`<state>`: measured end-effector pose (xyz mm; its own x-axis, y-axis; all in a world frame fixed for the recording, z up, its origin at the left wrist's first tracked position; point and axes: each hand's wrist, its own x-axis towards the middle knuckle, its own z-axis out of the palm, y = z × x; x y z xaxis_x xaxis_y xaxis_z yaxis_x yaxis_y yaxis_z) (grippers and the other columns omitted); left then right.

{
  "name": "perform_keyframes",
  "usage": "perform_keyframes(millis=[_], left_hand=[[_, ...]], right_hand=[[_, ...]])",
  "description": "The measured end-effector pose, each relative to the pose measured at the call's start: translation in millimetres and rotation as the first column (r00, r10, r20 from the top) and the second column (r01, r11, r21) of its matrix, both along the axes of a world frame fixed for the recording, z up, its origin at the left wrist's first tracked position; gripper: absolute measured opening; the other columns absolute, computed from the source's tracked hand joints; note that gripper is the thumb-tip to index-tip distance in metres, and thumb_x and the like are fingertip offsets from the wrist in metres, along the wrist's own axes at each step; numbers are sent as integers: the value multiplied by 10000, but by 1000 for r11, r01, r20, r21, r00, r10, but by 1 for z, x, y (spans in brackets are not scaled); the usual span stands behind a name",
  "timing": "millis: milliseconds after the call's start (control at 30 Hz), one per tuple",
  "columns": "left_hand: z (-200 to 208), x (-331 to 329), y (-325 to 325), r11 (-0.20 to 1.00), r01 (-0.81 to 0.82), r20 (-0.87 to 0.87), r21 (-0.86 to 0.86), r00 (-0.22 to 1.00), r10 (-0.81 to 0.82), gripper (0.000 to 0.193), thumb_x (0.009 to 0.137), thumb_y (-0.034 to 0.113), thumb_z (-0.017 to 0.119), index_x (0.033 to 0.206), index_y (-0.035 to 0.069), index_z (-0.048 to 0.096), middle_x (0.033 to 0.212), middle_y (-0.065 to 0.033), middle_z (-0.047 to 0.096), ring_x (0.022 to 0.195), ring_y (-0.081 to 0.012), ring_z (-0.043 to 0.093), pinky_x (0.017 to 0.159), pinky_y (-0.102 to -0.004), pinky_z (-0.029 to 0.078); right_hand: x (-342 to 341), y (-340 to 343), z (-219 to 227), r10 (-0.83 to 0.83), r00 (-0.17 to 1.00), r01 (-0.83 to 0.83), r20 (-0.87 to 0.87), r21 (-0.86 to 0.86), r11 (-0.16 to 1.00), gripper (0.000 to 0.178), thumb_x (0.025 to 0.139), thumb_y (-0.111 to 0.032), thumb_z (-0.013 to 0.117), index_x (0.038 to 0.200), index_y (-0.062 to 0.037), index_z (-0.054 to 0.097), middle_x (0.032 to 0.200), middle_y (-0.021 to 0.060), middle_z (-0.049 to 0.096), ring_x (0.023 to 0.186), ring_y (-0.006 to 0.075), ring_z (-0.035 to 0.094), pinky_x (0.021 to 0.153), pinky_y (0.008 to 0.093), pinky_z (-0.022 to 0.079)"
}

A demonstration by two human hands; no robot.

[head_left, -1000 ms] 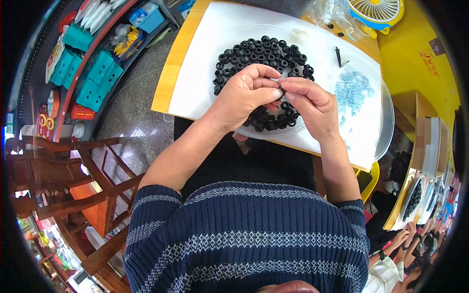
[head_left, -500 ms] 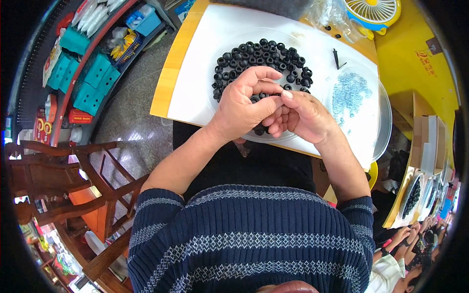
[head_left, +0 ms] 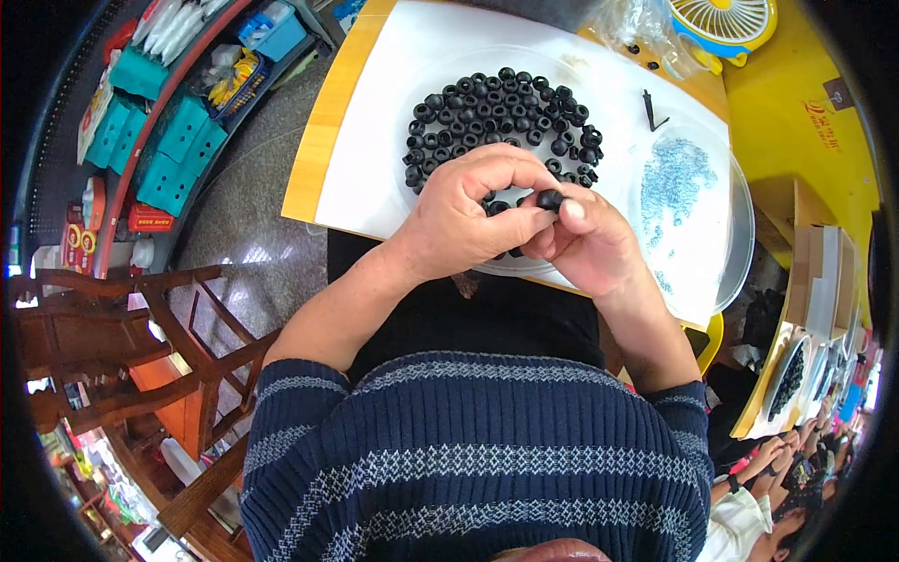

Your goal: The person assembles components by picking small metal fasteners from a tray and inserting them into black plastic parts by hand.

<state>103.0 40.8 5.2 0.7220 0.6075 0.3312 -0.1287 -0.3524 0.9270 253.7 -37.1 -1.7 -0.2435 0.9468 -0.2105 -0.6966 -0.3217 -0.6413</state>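
Between the fingertips of both hands is a small black bead (head_left: pixel 549 199), round with a hole. My left hand (head_left: pixel 464 201) pinches it with thumb and forefinger from the left. From the right, the thumb and fingers of my right hand (head_left: pixel 595 239) close on it too. The lower fingers of both hands are partly hidden. Just beyond and beneath them, many loose black beads (head_left: pixel 487 103) lie spread in a shallow clear round tray (head_left: pixel 520 270). My left hand covers part of the pile.
Right of the hands, tiny blue beads (head_left: pixel 674 187) lie in another clear tray (head_left: pixel 746 248). A thin black V-shaped piece (head_left: pixel 651 112) rests on white sheeting (head_left: pixel 365 159). A fan (head_left: pixel 721 23) and clear plastic bag (head_left: pixel 646 37) stand at the back; wooden chairs (head_left: pixel 140 347) at left.
The black bead has come into sight between my fingertips. My left hand's raised fingers have curled down, and both hands have shifted slightly.
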Motion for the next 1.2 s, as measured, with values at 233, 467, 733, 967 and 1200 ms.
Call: perform_keyframes(millis=[233,467,733,967,1200], left_hand=[[4,2,-7,999,-15,24,-41,1000,16,209,679,-15,620,883,17,591,917,-75,558,871,-143,522,770,-260,410],[-2,3,-8,998,-59,57,-36,997,61,213,673,-39,610,881,0,587,936,-71,540,854,-120,523,744,-241,430],[2,-6,-11,962,-126,-53,-241,992,117,165,703,-9,598,867,-11,586,935,-57,525,748,-77,514,637,-200,441],[6,-4,-10,671,-16,-9,-741,1000,14,159,752,3,559,911,-8,560,850,-42,559,737,-81,526,648,-208,455],[-4,-8,1,576,121,219,-808,970,103,159,775,43,568,925,3,534,826,-84,592,704,-130,578,617,-248,491]], right_hand=[[-22,-4,-1,-105,988,106,-111,2,994,273,701,-283,589,800,-34,538,698,6,509,634,106,481,591,232,382],[-31,-3,3,-212,974,212,-83,-7,977,265,731,-322,557,803,-72,510,720,0,491,656,119,465,610,251,375],[-30,-1,-8,-122,990,117,-73,-69,991,425,833,-494,406,861,-82,509,747,17,529,690,138,506,624,274,402],[-19,2,-2,-117,989,106,-92,-112,988,358,857,-407,425,837,-60,512,695,47,533,598,145,493,610,292,413],[50,-3,33,-377,611,258,696,275,926,212,823,-127,487,945,20,578,751,71,598,639,97,530,615,209,429]])
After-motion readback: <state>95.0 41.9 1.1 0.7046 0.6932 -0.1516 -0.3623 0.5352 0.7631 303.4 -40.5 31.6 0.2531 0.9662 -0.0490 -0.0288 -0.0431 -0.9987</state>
